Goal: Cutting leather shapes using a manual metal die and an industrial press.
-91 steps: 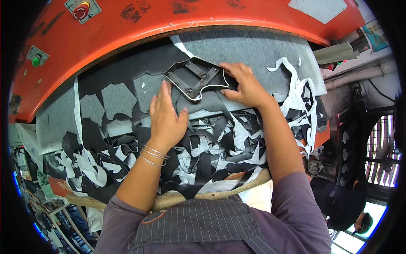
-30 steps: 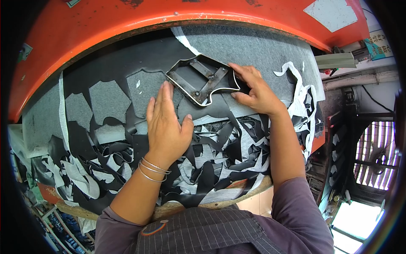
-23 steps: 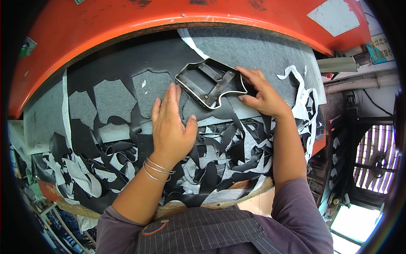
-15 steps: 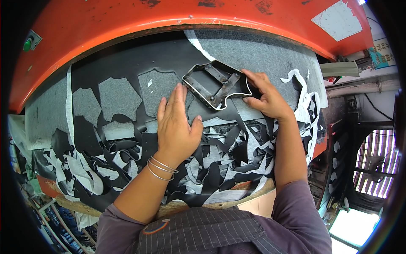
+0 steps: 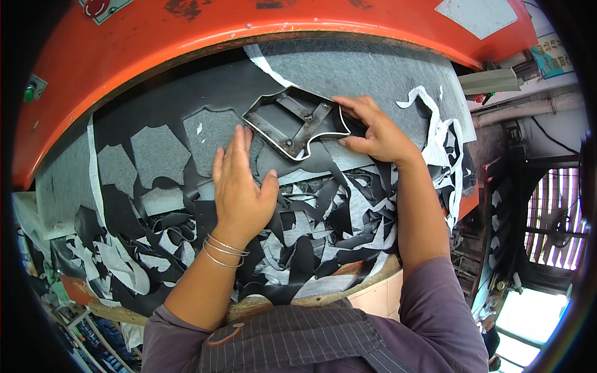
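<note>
A metal cutting die (image 5: 298,118) with cross bars inside its frame sits on a black sheet (image 5: 177,93) of leather-like material. My right hand (image 5: 376,133) grips the die's right end, the thumb at its near side and the fingers at its far side. My left hand (image 5: 242,186) lies with fingers stretched out, its fingertips against the die's left edge. Left of the die, a row of cut-out openings shows grey felt-like backing, the nearest being a shield-like opening (image 5: 214,140).
An orange machine beam (image 5: 273,28) spans the far side, with a red button (image 5: 96,7) and a green one (image 5: 29,93). Black and white scraps (image 5: 298,242) heap along the near edge. White strips (image 5: 435,121) curl at the right. A barred window (image 5: 550,217) is farther right.
The whole view has shifted, so the scene sits farther left and the red button has come in. Both hands and the die stay almost where they were on the sheet.
</note>
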A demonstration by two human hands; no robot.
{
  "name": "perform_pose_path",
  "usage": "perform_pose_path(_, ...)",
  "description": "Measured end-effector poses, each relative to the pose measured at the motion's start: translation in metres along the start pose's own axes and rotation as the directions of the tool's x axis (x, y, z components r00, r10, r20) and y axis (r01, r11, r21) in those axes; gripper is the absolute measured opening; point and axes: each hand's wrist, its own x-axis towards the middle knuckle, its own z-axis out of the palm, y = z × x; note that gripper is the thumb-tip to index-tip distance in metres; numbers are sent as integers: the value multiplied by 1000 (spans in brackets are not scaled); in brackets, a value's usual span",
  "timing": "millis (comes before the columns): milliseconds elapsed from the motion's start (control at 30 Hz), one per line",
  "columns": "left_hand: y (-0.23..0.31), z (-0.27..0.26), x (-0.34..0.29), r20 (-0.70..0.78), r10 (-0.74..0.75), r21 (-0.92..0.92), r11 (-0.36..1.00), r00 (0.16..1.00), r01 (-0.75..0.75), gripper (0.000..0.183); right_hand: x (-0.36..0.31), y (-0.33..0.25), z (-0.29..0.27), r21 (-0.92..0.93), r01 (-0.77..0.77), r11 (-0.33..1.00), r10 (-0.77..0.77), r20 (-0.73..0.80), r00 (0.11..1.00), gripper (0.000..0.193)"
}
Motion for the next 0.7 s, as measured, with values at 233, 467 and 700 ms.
perform_pose_path(233, 1, 4, 2, -35, 26, 19, 999, 999, -26, 81, 1, 2, -3, -47, 49, 998, -49, -2, 999, 74)
perform_pose_path(467, 4, -10, -7, -69, -4, -50, 999, 998, 1, 82, 26, -66, -9, -295, 346, 891, -379, -60, 924, 61)
perform_pose_path(700, 6, -23, -18, -152, -153, -480, 875, 976, 62, 80, 102, -128, 34, -459, 723, 516, -534, 488, 691, 38)
